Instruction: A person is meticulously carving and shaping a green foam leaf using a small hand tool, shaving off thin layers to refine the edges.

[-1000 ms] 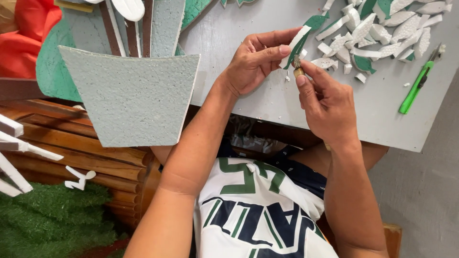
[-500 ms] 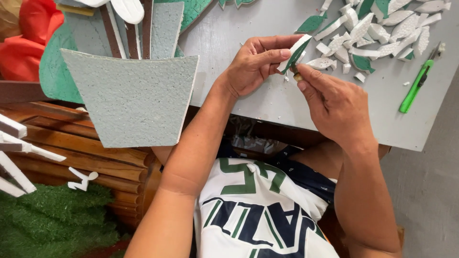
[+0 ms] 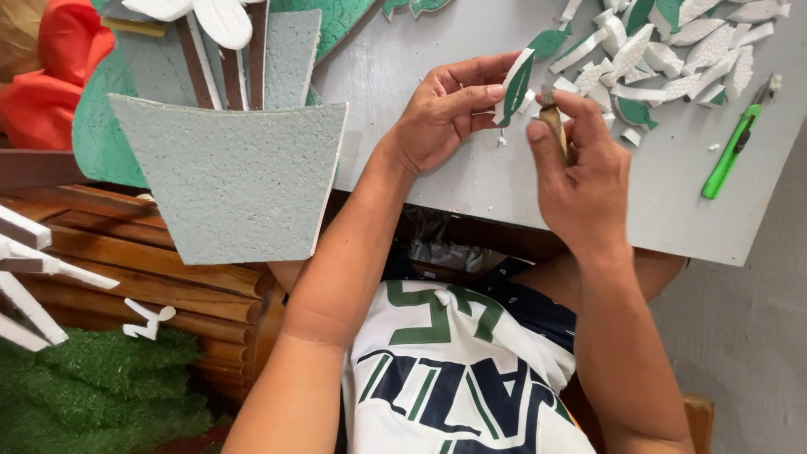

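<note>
Pinching a leaf (image 3: 514,87) between thumb and fingertips, my left hand (image 3: 444,113) is holding this green-and-white foam piece upright just above the board (image 3: 471,181), thumb lying across its lower half and the other fingers curling behind it. My right hand (image 3: 580,164) is closing in a fist round a tool (image 3: 552,120), a short brownish handle whose top end is poking out above my forefinger; I cannot tell what kind of tip it has, since the fingers are covering it. The tool's upper end is sitting just beside the leaf's right edge, close enough that I cannot say whether they are touching. A tiny white crumb is hanging just below the leaf. Both hands are working over the near part of the grey board, which is lying across my lap. Beyond the hands, at the board's far right, a heap of scraps (image 3: 672,50), white and green cut-offs, is lying loose. A green cutter (image 3: 733,150) is resting near the board's right edge, well apart from my right hand. Off to my left, a grey foam pot (image 3: 227,176) shape is standing with brown stems (image 3: 220,59) and a white petal rising behind it, and below it white foam bits are resting on brown wood beside green turf (image 3: 92,395).
</note>
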